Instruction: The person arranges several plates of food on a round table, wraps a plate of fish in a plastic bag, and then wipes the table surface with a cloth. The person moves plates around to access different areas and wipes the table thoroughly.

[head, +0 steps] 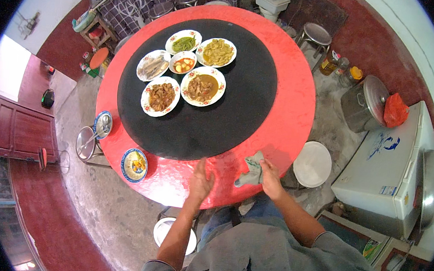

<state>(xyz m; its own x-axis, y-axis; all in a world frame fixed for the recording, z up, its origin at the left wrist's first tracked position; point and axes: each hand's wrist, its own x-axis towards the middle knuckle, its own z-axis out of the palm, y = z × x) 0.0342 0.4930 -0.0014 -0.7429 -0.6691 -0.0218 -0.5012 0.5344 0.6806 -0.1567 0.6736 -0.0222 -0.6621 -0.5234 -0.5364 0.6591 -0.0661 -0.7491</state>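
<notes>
My right hand [270,179] grips a grey-green cloth [254,170] over the near right rim of a round red table [294,115]. Nothing is in my left hand [201,182], whose fingers are apart above the red rim at the near side. A round black turntable top [238,110] covers the table's middle. On it stand a plate of green vegetables [183,43], a plate of yellowish chunks [217,53], a small bowl with orange-red sauce [183,62], a plate of pale food strips [153,66] and two plates of brown stewed food [203,86], [161,96].
A blue-rimmed bowl with food [134,165] and another holding spoons [103,124] stand on the left rim. Stools [312,164] surround the table. At right are a large metal pot [363,103], bottles [329,64] and a white chest freezer [385,158].
</notes>
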